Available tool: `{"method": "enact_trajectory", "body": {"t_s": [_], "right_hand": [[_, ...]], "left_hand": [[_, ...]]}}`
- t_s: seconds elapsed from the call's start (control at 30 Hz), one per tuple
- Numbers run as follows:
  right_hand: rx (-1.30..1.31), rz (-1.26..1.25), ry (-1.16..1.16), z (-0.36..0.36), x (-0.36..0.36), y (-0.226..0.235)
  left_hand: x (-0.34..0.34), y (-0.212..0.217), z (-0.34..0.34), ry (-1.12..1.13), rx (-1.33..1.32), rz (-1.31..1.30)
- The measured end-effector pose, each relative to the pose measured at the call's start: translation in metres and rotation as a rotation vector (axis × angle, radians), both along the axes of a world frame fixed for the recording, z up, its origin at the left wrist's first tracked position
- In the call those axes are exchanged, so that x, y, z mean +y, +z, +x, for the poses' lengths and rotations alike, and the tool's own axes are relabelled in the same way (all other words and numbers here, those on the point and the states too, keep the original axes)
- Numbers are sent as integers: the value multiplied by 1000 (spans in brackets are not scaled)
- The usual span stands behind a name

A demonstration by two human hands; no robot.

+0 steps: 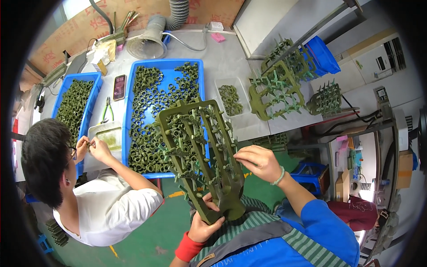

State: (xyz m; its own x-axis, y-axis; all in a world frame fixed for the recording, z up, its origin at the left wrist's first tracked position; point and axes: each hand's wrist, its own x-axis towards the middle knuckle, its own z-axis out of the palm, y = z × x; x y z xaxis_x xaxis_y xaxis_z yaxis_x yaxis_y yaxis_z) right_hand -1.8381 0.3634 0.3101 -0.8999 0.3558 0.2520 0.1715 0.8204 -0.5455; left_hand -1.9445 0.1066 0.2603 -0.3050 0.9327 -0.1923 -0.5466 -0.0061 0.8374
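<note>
My left hand grips the bottom stem of a large dark green wax tree frame, holding it upright and tilted in front of me. The frame carries several small green ring-shaped parts on its branches. My right hand is at the frame's right side, fingers pinched on one of the small parts there. Behind the frame a big blue tray on the grey table holds a heap of loose green rings.
A co-worker in a white shirt sits at my left, hands working over a small white tray. A second blue tray, pliers, a phone, a clear dish of rings, several finished green frames and an extraction hose stand on the table.
</note>
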Motion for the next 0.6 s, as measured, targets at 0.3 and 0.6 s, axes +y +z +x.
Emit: {"method": "enact_trajectory", "body": {"t_s": [0.3, 0.6], "right_hand": [[19, 45, -42, 1, -4, -5], [73, 90, -74, -9, -2, 8]], "left_hand": [[-4, -2, -1, -47, 138, -86], [-1, 7, 1, -42, 114, -97]]}}
